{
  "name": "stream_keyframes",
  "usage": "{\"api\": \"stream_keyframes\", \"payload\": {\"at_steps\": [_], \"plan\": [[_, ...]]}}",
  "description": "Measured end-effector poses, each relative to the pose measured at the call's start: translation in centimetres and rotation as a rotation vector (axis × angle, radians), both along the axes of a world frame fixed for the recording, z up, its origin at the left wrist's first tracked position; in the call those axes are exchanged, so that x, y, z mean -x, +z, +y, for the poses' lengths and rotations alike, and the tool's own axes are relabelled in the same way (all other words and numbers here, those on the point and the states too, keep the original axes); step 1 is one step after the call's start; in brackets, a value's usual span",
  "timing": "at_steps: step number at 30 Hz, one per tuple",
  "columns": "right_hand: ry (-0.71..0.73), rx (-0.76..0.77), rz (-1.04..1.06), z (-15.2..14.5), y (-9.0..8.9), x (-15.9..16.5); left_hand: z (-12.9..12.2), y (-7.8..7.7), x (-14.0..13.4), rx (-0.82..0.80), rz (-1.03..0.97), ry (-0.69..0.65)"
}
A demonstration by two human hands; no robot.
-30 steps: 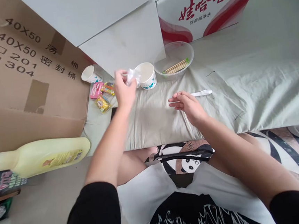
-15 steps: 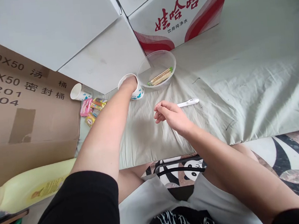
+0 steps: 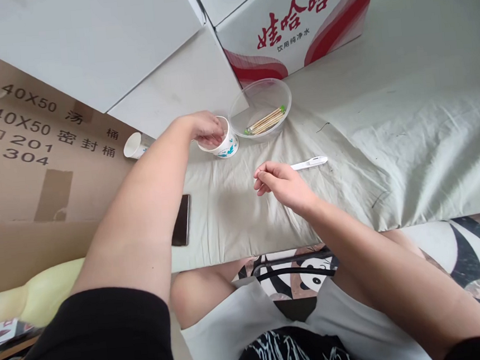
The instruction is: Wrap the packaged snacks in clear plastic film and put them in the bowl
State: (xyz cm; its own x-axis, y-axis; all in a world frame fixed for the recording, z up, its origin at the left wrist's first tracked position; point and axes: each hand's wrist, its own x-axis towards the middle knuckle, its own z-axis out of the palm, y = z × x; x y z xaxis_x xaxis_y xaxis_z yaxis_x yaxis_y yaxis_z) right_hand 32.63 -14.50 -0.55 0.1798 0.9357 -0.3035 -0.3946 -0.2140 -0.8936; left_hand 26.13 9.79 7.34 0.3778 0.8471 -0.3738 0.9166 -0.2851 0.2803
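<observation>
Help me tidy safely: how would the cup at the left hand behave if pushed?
The cup looks thin-walled and papery, so probably light and easily dented. Being round, it would likely roll if tipped. The wrinkled cloth might catch its base.

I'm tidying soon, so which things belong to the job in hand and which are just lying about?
Likely in the job:
paper cup
left hand, at the cup's mouth

Likely just lying about:
white tool by the right hand
phone
clear bowl with sticks
second cup
yellow bottle
</observation>
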Motion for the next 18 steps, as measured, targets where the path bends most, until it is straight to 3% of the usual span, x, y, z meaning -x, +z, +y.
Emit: {"api": "stream_keyframes", "payload": {"at_steps": [3, 7, 11, 14, 18], "plan": [[-0.015, -0.004, -0.044, -0.1, -0.3, -0.1, 1.1, 1.3, 1.5, 0.078, 0.075, -0.019], [-0.047, 0.009, -0.071, -0.2, -0.8, -0.2, 2.8, 2.5, 5.4, -0.084, -0.044, -0.023], [-0.071, 0.018, -0.112, -0.5, -1.1, 0.0, 3.8, 3.0, 11.9, -0.289, -0.046, 0.099], [-0.060, 0.027, -0.147, -0.5, -1.4, 0.4, 3.8, 2.0, 17.2, -0.357, 0.074, 0.189], [-0.018, 0.061, -0.218, -0.4, -1.8, 1.3, 4.0, -1.7, 21.7, -0.312, 0.065, 0.208]]}}
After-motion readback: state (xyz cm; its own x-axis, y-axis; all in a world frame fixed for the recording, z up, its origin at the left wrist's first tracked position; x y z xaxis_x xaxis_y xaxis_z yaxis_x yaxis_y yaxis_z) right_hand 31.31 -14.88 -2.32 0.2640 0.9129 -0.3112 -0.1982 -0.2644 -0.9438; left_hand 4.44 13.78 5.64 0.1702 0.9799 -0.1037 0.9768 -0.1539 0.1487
